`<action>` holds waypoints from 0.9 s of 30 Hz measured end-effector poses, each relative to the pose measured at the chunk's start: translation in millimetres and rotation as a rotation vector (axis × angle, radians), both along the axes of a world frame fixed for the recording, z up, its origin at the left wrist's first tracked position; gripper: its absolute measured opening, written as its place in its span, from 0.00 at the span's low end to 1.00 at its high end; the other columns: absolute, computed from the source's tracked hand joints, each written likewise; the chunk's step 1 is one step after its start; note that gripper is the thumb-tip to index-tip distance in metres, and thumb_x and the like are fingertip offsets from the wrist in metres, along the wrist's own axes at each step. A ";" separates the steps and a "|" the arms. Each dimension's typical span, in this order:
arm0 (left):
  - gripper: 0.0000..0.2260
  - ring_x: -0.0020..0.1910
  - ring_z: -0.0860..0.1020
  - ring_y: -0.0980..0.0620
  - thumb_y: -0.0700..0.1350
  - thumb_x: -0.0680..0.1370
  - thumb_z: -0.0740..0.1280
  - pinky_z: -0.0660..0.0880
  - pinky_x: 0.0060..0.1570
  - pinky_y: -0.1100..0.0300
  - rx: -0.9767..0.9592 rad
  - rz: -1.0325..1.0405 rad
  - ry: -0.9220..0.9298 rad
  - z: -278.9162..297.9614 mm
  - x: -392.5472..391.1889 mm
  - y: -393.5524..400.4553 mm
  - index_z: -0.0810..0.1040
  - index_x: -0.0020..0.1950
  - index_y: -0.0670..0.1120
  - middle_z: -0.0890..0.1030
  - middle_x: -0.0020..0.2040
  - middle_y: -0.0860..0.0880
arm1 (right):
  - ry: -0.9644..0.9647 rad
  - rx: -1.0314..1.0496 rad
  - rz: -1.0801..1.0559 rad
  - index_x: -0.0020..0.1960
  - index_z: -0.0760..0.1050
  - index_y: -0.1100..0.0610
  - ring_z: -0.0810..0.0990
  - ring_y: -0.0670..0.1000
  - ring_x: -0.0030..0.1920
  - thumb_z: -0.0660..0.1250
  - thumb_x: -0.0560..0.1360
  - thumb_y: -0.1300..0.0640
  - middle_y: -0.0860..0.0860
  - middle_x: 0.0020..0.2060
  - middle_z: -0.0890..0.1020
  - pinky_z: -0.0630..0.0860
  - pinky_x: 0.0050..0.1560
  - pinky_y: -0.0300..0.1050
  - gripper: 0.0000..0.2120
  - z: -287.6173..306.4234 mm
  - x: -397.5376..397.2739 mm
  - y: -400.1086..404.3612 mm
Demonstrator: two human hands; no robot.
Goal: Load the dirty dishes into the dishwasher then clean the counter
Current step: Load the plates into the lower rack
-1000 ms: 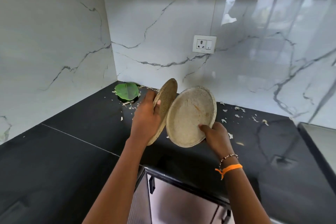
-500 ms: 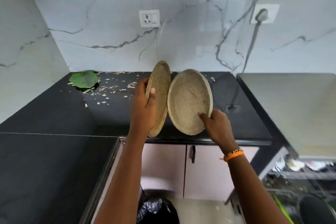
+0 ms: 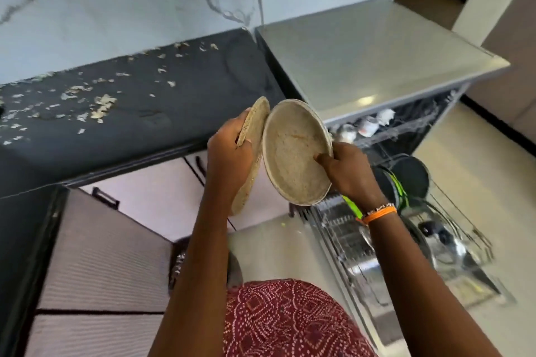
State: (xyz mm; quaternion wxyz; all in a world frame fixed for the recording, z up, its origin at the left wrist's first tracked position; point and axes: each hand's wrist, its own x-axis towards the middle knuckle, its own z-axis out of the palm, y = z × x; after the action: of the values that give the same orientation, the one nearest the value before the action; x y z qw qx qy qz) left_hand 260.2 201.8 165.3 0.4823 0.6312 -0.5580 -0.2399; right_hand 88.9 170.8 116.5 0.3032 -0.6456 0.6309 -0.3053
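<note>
Now one plate (image 3: 294,153) per grip.

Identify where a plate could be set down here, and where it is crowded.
Free: the grey dishwasher top, between marble wall and open racks. Crowded: the black counter strewn with white scraps near the wall, and the lower rack holding dark cookware.

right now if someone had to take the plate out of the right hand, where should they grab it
Probably the free upper left rim of the plate, coming from above. It is tilted nearly on edge with its hollow face toward the camera, and the right hand pinches only the lower right rim, thumb inside, so the top edge stays bare.
</note>
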 end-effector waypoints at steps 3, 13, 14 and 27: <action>0.19 0.37 0.68 0.83 0.35 0.78 0.60 0.63 0.37 0.84 0.031 -0.038 -0.061 -20.9 -60.0 6.4 0.66 0.61 0.57 0.71 0.43 0.68 | 0.121 0.025 -0.031 0.50 0.77 0.61 0.78 0.62 0.49 0.62 0.75 0.57 0.62 0.48 0.81 0.69 0.42 0.47 0.10 -18.5 -56.9 19.9; 0.19 0.48 0.79 0.42 0.34 0.69 0.64 0.75 0.44 0.55 0.272 -0.027 -0.337 -123.2 -160.6 -14.9 0.82 0.56 0.47 0.82 0.49 0.44 | 0.354 0.232 -0.186 0.48 0.75 0.62 0.77 0.63 0.48 0.60 0.75 0.57 0.62 0.46 0.80 0.68 0.41 0.47 0.09 -82.8 -193.4 53.7; 0.18 0.48 0.79 0.43 0.34 0.69 0.64 0.74 0.43 0.56 0.288 -0.025 -0.333 -127.8 -166.7 -16.8 0.82 0.55 0.46 0.82 0.49 0.44 | 0.360 0.247 -0.187 0.49 0.75 0.62 0.78 0.62 0.48 0.59 0.75 0.57 0.62 0.46 0.80 0.69 0.42 0.47 0.10 -89.5 -200.2 52.9; 0.16 0.53 0.76 0.46 0.40 0.71 0.68 0.66 0.44 0.62 0.606 -0.040 -0.287 -188.4 -222.5 -93.7 0.77 0.58 0.47 0.81 0.55 0.46 | 0.446 0.332 -0.249 0.54 0.74 0.64 0.74 0.58 0.41 0.57 0.76 0.57 0.62 0.47 0.79 0.65 0.40 0.43 0.13 -140.1 -254.2 -22.7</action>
State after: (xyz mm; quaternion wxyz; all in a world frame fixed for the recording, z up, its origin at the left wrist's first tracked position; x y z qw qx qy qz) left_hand 37.7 108.0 -23.1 0.1844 0.7624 -0.5356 -0.3129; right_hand -165.3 148.1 -23.6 0.2186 -0.5559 0.7976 -0.0836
